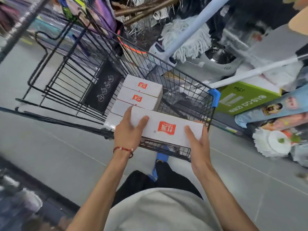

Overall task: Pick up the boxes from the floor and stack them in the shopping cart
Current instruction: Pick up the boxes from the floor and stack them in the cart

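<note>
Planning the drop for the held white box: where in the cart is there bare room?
Free: right half of the black wire shopping cart, bare mesh between the stack of white red-logo boxes and the wire wall by the blue plastic corner guard. Crowded: left half, boxes against the black panel.

Both forearms are extended forward; a white box [168, 120] is gripped endwise between the left hand [128, 130] and right hand [198, 144].
</note>
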`<state>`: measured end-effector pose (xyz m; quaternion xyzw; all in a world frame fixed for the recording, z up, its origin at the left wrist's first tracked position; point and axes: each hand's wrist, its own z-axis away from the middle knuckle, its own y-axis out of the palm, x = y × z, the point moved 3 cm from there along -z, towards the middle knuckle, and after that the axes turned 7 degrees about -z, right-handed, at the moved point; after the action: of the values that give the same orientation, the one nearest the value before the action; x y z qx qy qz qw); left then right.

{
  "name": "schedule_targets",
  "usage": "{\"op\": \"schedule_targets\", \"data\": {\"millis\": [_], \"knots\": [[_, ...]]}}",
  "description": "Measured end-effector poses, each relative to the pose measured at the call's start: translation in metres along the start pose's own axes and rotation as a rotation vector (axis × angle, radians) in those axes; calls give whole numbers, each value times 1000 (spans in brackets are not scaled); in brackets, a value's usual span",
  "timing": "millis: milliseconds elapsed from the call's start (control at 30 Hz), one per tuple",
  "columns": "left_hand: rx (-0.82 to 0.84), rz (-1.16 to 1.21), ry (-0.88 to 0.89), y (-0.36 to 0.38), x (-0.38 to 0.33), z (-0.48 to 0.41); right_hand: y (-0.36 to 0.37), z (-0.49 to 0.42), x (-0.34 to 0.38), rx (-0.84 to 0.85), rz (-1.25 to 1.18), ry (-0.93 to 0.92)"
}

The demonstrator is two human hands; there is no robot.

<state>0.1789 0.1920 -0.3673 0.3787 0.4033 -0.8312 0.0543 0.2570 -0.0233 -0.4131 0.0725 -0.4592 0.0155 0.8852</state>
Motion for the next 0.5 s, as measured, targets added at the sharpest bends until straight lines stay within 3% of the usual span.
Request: {"op": "schedule_targets", "data": {"millis": [500], "knots": [[414,-162,-201,54,46,-96,13,-51,-48,-149,187,218]]}}
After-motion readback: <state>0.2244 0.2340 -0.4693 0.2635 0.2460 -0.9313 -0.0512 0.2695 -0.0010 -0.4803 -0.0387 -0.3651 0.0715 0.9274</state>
